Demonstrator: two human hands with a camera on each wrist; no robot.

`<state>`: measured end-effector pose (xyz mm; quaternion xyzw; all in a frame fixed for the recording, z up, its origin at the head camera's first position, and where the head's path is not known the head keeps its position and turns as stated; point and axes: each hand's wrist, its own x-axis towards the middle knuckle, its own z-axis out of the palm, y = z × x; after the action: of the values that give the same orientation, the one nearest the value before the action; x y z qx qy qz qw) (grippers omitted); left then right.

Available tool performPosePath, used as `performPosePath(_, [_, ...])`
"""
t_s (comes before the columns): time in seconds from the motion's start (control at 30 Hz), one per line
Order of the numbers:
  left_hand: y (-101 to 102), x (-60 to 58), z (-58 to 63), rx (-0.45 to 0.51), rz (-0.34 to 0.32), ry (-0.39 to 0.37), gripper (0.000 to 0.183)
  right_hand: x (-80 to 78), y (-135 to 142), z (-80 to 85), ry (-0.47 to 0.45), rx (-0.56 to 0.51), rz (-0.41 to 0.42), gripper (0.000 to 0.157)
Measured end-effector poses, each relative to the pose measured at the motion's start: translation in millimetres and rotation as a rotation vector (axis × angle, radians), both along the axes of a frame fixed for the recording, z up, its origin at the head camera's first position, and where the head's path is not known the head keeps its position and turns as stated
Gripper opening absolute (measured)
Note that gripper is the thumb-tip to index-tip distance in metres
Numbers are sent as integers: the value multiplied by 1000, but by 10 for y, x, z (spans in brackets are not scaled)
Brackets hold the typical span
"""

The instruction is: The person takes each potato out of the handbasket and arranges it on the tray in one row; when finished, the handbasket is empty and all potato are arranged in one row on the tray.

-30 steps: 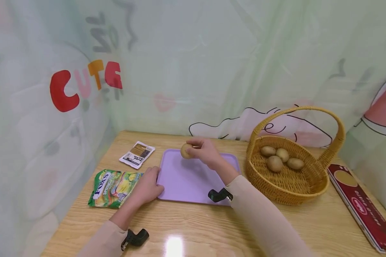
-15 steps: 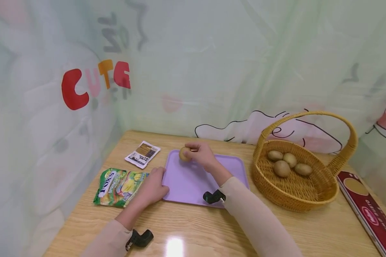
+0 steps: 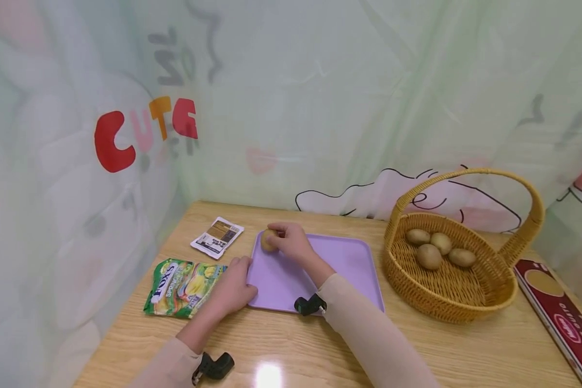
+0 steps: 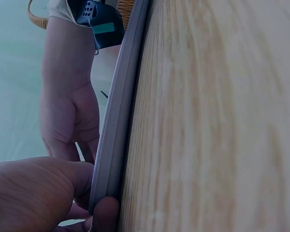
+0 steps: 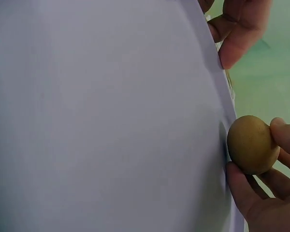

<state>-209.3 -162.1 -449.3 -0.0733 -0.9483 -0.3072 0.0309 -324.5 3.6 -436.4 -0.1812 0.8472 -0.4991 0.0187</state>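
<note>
"What's in the right hand (image 3: 293,245)?"

"A potato (image 5: 251,145), round and brown, grasped between the thumb and fingers."

"And where exactly is that potato?"

"At the far left corner of the purple tray (image 3: 334,272), close to the rim. I can't tell whether it touches the surface."

"The left hand (image 3: 231,288)?"

"Gripping the tray's left edge. The left wrist view shows the thumb on one side of the rim and a finger under it."

"What lies on that side?"

"A green FOX'S bag (image 3: 184,288), just beside the left hand and partly hidden by it. Farther back on the worktop (image 3: 291,350) is a small white and brown packet (image 3: 217,237), lying flat."

"And to the right of the tray?"

"A wicker basket (image 3: 419,293) with a tall arched handle. Four potatoes (image 3: 429,257) sit inside, grouped toward its far side."

"Anything past that?"

"A dark red box (image 3: 562,318) to the right of the basket, cut off by the edge of the head view."
</note>
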Motion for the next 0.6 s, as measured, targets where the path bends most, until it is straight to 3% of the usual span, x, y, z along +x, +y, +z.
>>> performPosePath(0.23, [10, -10, 3, -14, 0, 6, 63, 5, 24, 36, 30, 98, -5, 41])
performPosePath(0.6, [11, 9, 6, -3, 12, 10, 64, 32, 167, 94, 8, 86, -19, 45])
